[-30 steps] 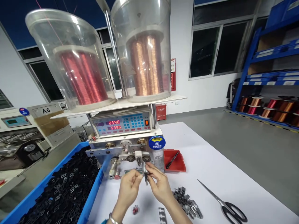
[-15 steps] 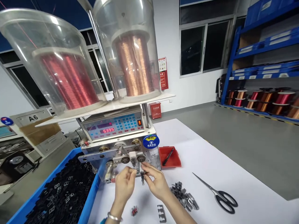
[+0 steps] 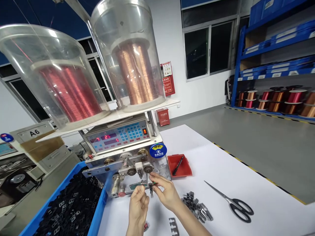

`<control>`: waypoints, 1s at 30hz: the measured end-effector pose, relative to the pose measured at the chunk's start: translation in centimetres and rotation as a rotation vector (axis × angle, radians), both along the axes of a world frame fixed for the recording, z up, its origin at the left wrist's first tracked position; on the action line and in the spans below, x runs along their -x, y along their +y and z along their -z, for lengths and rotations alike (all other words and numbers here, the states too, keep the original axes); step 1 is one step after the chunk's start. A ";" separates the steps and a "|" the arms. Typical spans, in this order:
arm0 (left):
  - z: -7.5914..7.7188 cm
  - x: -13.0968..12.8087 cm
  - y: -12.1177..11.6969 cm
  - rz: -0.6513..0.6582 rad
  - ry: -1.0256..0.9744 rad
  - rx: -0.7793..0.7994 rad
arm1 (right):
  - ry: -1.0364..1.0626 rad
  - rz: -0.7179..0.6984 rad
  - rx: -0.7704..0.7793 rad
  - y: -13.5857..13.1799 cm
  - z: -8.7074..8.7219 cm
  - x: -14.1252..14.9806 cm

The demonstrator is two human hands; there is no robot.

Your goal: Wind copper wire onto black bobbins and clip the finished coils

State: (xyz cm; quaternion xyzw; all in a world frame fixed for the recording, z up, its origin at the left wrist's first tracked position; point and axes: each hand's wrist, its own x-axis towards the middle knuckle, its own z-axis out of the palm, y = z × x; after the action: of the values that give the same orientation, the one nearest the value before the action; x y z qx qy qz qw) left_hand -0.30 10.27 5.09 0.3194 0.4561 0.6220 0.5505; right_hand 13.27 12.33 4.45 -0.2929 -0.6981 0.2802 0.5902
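Note:
My left hand (image 3: 139, 205) is closed, thumb against forefinger, just below the front of a coil winding machine (image 3: 124, 175). Whatever it pinches is too fine to make out. My right hand (image 3: 165, 192) curls its thumb and fingers round a small dark part (image 3: 151, 189) at the machine's spindle; its fingertips partly cover that part. Above the hands are guide rollers (image 3: 148, 169) and a control panel (image 3: 118, 132) with lit red digits. Partly hidden behind my left wrist lies a small red-wound coil (image 3: 146, 226). Grey metal pieces (image 3: 173, 226) sit in a row between my forearms.
A blue bin (image 3: 97, 209) of black plastic parts stands left. To the right are a red tray (image 3: 180, 170) with a black pen, a pile of metal pieces (image 3: 197, 206) and scissors (image 3: 231, 201). Clear covers over wire spools (image 3: 135, 72) rise above the machine.
My left hand has moved down and slightly right, away from the spindle. My right hand stays at the dark part. The panel's digits have changed, and the view has shifted slightly.

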 end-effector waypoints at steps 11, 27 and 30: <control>-3.6 1.2 0.4 -0.283 0.893 -0.196 | -0.030 -0.002 -0.048 0.1 -0.5 -0.3; -1.5 3.4 -1.1 0.359 -0.118 0.163 | 0.001 0.009 0.062 0.3 1.5 -0.2; 0.4 5.3 -3.5 0.218 -0.144 0.174 | -0.209 0.210 0.206 -0.3 2.6 -0.9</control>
State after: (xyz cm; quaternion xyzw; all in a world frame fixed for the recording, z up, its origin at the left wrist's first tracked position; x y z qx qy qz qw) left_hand -5.55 6.81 4.65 0.2729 0.4303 0.5381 0.6715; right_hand 14.14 12.03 1.90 -0.4504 -0.6888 0.2552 0.5074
